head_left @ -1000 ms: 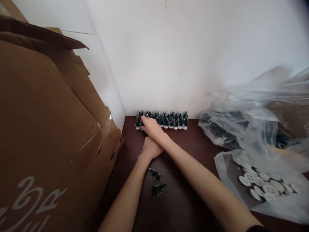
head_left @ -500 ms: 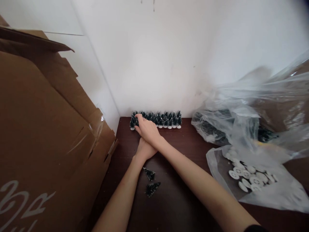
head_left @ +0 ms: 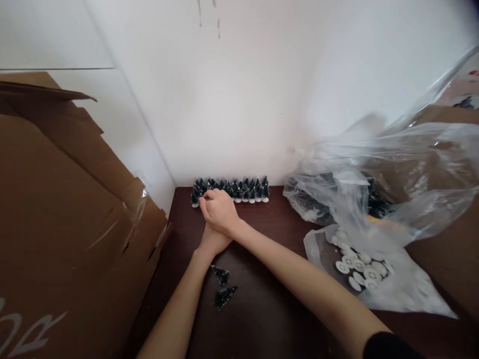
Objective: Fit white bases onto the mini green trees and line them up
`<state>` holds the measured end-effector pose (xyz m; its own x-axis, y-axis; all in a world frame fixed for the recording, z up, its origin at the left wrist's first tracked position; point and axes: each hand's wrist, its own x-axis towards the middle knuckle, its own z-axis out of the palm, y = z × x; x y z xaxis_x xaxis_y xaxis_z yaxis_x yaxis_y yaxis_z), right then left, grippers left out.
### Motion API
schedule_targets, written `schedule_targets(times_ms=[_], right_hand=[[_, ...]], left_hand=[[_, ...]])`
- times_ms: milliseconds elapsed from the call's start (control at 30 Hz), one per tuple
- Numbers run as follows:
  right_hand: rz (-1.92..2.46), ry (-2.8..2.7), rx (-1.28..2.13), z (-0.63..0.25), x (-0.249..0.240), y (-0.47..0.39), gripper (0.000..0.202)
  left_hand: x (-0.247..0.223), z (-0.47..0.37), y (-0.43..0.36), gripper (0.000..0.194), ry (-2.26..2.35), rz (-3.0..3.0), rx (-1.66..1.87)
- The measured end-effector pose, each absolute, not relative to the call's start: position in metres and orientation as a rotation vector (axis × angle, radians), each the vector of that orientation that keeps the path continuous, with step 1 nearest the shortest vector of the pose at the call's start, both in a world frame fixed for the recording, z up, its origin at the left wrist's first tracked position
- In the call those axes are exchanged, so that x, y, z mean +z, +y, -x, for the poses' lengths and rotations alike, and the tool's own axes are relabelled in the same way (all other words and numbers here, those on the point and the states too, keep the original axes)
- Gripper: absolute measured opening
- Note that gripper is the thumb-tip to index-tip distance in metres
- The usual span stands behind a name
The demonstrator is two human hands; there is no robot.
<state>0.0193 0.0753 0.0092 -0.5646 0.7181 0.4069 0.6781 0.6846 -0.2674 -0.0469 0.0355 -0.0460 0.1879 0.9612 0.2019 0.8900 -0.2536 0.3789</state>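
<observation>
A large brown cardboard box (head_left: 67, 209) leans along the left of the dark wooden table (head_left: 269, 309), and crumpled clear plastic bags (head_left: 377, 189) on the right hold more dark trees and a heap of white round bases (head_left: 359, 271). Against the white wall stands a tight row of miniature frosted pine trees (head_left: 239, 189) on white feet. The right hand (head_left: 220, 213) crosses over the left hand (head_left: 212, 240), its fingertips curled at the row's left end; whether they pinch a tree cannot be told. The left hand lies flat beneath, mostly hidden. Two loose trees (head_left: 222, 289) lie on their sides near the left forearm. Seating a tree well likely means setting it upright, snug against its neighbour, without toppling the row.
</observation>
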Motion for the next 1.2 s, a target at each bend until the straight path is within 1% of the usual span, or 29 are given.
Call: schedule_targets(times_ms=[100,233,267,300,367,500,600,733,833,900,1000,1200], right_hand=[[1.046,-2.324,0.286,-0.03,0.015,0.067,0.037],[1.006,-2.181,0.598,-0.064,0.026,0.054,0.042],[1.004,-2.147,0.644,-0.075,0.028,0.052,0.044],[1.013,-2.113,0.675,-0.086,0.031,0.05,0.047],[1.052,-2.061,0.74,-0.109,0.036,0.046,0.051],[1.091,-1.971,0.824,-0.148,0.049,0.035,0.044],[1.095,-1.936,0.882,-0.172,0.062,0.024,0.05],[1.195,-1.987,0.901,-0.207,0.075,0.011,0.04],[1.358,-2.03,0.901,-0.232,0.074,0.002,0.02],[1.462,-2.151,0.898,-0.247,0.071,-0.007,0.014],[1.594,-2.336,0.84,-0.264,0.065,-0.025,0.01],[1.893,-2.445,0.747,-0.276,0.053,-0.06,0.014]], left_hand=[[-0.041,0.045,0.035,0.047,1.894,-2.209,0.511],[-0.035,0.042,0.035,0.024,1.923,-2.183,0.38],[-0.033,0.041,0.035,0.021,1.913,-2.194,0.354],[-0.031,0.04,0.036,0.021,1.9,-2.209,0.337],[-0.028,0.038,0.035,0.028,1.873,-2.241,0.327],[-0.026,0.038,0.034,0.038,1.86,-2.281,0.351],[-0.029,0.04,0.033,0.04,1.849,-2.274,0.385],[-0.031,0.041,0.032,0.041,1.836,-2.252,0.396],[-0.032,0.041,0.032,0.041,1.844,-2.235,0.399],[-0.031,0.041,0.032,0.042,1.844,-2.228,0.406],[-0.028,0.043,0.032,0.043,1.809,-2.226,0.431],[-0.01,0.05,0.032,0.043,1.582,-2.049,0.427]])
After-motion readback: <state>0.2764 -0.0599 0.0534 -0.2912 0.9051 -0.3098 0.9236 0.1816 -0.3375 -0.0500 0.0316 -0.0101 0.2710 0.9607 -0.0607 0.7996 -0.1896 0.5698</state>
